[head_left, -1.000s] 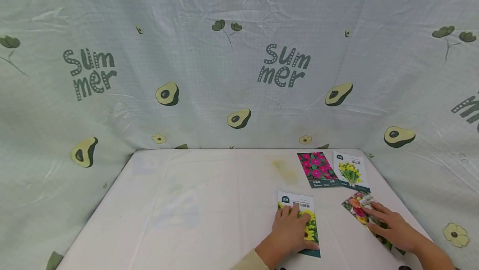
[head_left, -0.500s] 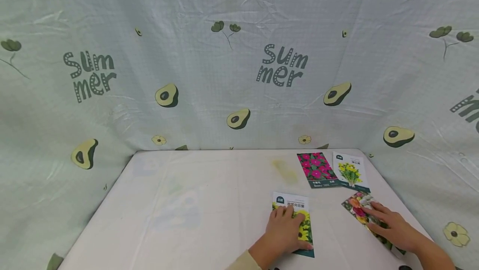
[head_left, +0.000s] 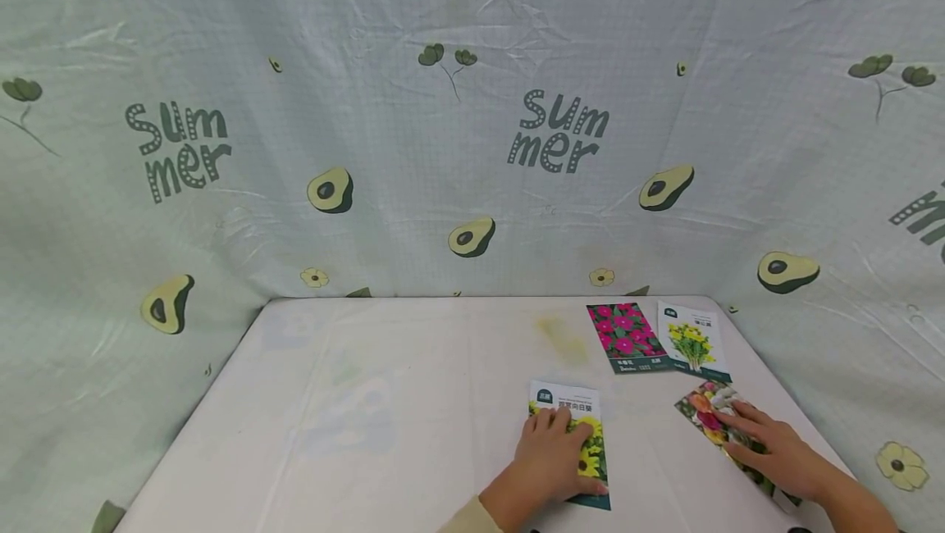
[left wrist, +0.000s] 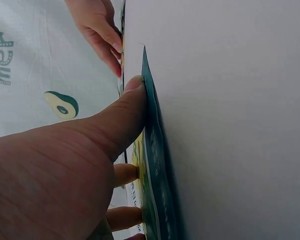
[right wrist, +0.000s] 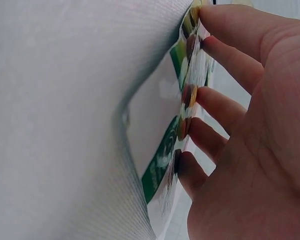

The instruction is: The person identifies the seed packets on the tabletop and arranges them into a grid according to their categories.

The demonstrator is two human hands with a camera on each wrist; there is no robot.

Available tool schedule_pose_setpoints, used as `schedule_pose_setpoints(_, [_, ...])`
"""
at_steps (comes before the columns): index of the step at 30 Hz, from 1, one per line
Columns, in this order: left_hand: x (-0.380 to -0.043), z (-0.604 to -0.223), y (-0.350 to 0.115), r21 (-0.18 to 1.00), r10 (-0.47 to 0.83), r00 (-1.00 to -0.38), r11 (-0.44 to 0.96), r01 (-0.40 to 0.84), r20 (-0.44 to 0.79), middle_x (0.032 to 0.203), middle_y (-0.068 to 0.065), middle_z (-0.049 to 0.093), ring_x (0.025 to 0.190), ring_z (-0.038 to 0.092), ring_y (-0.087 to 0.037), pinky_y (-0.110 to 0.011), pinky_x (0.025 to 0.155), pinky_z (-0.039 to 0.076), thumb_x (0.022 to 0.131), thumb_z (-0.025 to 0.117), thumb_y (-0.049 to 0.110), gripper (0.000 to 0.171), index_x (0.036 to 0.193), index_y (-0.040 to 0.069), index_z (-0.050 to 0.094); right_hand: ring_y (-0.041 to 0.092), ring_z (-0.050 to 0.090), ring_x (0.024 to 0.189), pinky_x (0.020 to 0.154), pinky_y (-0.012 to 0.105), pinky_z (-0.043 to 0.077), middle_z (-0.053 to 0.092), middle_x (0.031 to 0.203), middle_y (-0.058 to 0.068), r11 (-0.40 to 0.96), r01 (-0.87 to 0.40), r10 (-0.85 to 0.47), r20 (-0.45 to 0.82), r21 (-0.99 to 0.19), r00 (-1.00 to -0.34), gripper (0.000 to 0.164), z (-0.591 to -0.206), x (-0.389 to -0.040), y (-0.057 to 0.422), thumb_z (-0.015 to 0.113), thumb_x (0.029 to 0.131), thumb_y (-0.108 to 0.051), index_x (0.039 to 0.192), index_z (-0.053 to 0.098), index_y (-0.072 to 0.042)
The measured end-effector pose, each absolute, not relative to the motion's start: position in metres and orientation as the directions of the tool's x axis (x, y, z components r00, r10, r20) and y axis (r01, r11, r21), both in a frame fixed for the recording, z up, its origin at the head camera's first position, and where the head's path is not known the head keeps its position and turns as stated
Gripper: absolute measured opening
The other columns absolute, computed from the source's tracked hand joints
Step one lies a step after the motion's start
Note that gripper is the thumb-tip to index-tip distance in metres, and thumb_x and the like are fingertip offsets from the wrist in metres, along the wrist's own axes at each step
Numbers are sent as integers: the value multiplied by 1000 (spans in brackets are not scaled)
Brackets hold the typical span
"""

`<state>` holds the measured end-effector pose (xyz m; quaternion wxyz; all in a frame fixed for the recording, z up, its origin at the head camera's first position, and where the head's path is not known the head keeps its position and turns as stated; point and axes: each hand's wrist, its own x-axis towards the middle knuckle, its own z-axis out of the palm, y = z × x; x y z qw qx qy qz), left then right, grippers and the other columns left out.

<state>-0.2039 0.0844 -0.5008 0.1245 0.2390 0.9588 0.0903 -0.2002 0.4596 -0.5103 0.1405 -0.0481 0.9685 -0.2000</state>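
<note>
My left hand (head_left: 550,455) rests on a sunflower seed packet (head_left: 594,455), which lies flat with its white top facing away. Thumb and fingertips press on its printed face, as the left wrist view shows, while the packet's dark green end (left wrist: 157,165) lifts slightly off the table. Over to the right, my right hand (head_left: 778,451) lies across a slanted packet printed with multicoloured flowers (head_left: 705,418). In the right wrist view, spread fingertips touch this packet (right wrist: 187,95). Its lower part is mostly covered by the hand.
Behind the right hand lie a pink-flower packet (head_left: 627,336) and a white packet with yellow flowers (head_left: 691,340), their edges meeting. All rest on a white-covered table (head_left: 354,435). A printed curtain (head_left: 399,131) hangs behind and along both sides.
The left hand has slid the sunflower packet leftward across the table. The right hand and the other packets stay where they were.
</note>
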Motion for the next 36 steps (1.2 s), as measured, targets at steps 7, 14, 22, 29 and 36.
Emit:
schedule_pose_setpoints(7, [-206,-505,78,237,491,-851,863,447,-184,144,5,47,136,41,-23,-47,115,36,76,69,80,76,142,46,51,71,31,130,93,79,36,28,154,43,914,-26,-142,-259,-404,-956,69,-511,-202,461,59,101,-49,148,49,1])
schedule_pose_setpoints(14, [-206,-504,71,253,497,-850,857,449,-177,145,4,47,136,41,-24,-48,114,37,76,70,78,76,142,45,51,71,32,130,93,78,36,30,152,44,912,-63,-161,-214,-405,-963,64,-512,-200,461,60,102,-43,146,51,3])
schedule_pose_setpoints(22, [-207,-505,64,258,490,-853,860,439,-182,142,4,47,134,41,-25,-48,114,37,76,70,78,77,143,45,51,70,33,130,93,78,35,30,152,43,911,-67,-162,-203,-406,-966,61,-509,-198,459,60,102,-40,146,52,3])
schedule_pose_setpoints(29, [-207,-507,58,246,491,-856,860,447,-161,139,3,48,131,42,-24,-47,112,39,76,70,78,77,143,44,52,69,33,130,93,79,35,31,152,43,910,-73,-164,-192,-409,-967,61,-510,-198,459,61,102,-39,145,52,3])
schedule_pose_setpoints(36, [-206,-503,54,257,488,-857,860,440,-165,141,1,48,133,42,-26,-48,113,38,76,71,77,78,144,42,52,68,33,129,93,78,35,32,151,43,906,-79,-165,-176,-416,-971,60,-510,-197,459,62,101,-38,144,53,4])
